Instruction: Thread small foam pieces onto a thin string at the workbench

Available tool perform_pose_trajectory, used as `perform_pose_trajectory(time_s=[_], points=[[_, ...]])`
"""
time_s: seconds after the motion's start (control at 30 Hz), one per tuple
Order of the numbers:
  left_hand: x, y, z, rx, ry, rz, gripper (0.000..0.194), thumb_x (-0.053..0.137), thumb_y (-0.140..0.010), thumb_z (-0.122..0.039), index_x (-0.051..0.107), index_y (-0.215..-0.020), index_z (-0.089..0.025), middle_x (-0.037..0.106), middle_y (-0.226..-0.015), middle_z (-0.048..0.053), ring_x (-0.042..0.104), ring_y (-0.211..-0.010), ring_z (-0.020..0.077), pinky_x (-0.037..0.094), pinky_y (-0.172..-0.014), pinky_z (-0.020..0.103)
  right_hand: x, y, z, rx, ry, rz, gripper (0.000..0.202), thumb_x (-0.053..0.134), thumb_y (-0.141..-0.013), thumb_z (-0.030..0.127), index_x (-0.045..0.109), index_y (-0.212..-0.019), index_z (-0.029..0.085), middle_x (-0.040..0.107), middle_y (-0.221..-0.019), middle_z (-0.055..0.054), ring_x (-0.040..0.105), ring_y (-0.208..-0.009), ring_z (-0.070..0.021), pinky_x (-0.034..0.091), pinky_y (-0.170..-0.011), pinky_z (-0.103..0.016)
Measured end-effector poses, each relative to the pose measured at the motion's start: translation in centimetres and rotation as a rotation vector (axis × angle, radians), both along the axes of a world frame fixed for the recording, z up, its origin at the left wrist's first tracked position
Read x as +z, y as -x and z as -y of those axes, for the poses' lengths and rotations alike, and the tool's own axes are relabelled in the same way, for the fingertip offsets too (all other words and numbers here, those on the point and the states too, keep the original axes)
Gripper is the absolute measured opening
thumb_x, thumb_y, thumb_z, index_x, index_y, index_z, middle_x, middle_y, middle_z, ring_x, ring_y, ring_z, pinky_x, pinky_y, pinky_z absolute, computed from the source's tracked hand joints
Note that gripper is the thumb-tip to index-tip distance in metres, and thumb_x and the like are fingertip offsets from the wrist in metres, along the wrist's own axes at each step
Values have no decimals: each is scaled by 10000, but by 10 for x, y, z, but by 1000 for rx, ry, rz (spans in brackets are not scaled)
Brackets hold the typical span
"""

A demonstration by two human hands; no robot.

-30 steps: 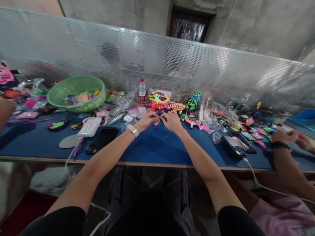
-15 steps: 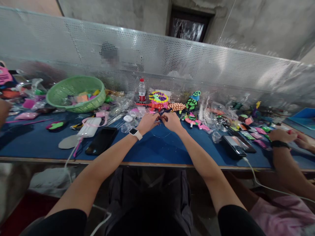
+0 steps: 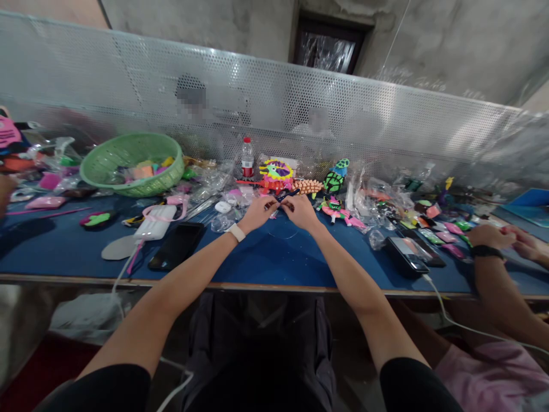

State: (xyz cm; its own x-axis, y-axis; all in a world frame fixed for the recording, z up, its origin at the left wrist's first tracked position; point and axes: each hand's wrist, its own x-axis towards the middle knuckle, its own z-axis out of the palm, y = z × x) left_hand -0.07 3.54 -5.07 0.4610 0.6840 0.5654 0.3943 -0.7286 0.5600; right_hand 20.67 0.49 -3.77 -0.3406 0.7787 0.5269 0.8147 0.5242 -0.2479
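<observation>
My left hand (image 3: 260, 212) and my right hand (image 3: 299, 210) meet over the blue tabletop (image 3: 274, 257), fingertips almost touching. Both are closed in a pinch; what lies between the fingers is too small to make out. Just behind the fingertips is a small dark purple-black piece (image 3: 286, 194), partly covered by my hands. A thin clear loop (image 3: 281, 236) shows on the table below them. Beyond stand a yellow-rimmed purple and green figure (image 3: 277, 169), a peach spiky figure (image 3: 307, 187) and a green-and-black turtle-like figure (image 3: 335, 178). To the right lies a pink and green figure (image 3: 335, 210).
A green basket (image 3: 92, 171) of colourful pieces stands left, a red-capped bottle (image 3: 247, 157) at the back. Phones (image 3: 176, 246) (image 3: 407, 257), a white power bank (image 3: 155, 222) and plastic bags lie about. A co-worker's hands (image 3: 493, 237) are at the right; another's (image 3: 5, 191) shows left.
My left wrist has turned, so the watch face no longer shows, only its band. The fingertips of both hands have shifted slightly while staying pinched together.
</observation>
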Motion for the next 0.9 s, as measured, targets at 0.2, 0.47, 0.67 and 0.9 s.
perform_pose_trajectory(time_s=[0.2, 0.47, 0.67, 0.9], points=[[1, 2, -6, -163, 553, 313, 343, 750, -961, -429, 658, -736, -188, 657, -718, 28, 583, -665, 151, 490, -689, 301, 2, -2, 2, 63, -79, 93, 192, 592, -1106, 250, 779, -1071, 225, 790, -951, -78, 669, -913, -243, 388, -989, -396], [-4, 2, -5, 4, 349, 226, 255, 729, -986, -370, 714, -813, -183, 714, -789, 58, 657, -758, 200, 522, -753, 333, -3, 0, -2, 29, -83, 17, 115, 678, -1045, 233, 788, -1012, 231, 784, -830, -47, 693, -827, -235, 431, -950, -383], [-1, 5, 4, 297, -434, -103, 99, 744, -1018, -272, 690, -976, -200, 713, -1088, 108, 681, -1075, 291, 544, -952, 426, 0, 3, 1, -66, -1, -180, 106, 678, -992, 209, 771, -949, 234, 792, -811, -30, 708, -745, -219, 478, -795, -327], [6, 7, 10, 243, -655, -323, 169, 636, -1084, -216, 797, -1037, -231, 775, -1137, 109, 663, -1142, 301, 494, -1049, 488, -4, 7, 1, -45, -17, -274, 116, 652, -973, 250, 753, -918, 234, 745, -733, -12, 667, -689, -203, 472, -735, -309]])
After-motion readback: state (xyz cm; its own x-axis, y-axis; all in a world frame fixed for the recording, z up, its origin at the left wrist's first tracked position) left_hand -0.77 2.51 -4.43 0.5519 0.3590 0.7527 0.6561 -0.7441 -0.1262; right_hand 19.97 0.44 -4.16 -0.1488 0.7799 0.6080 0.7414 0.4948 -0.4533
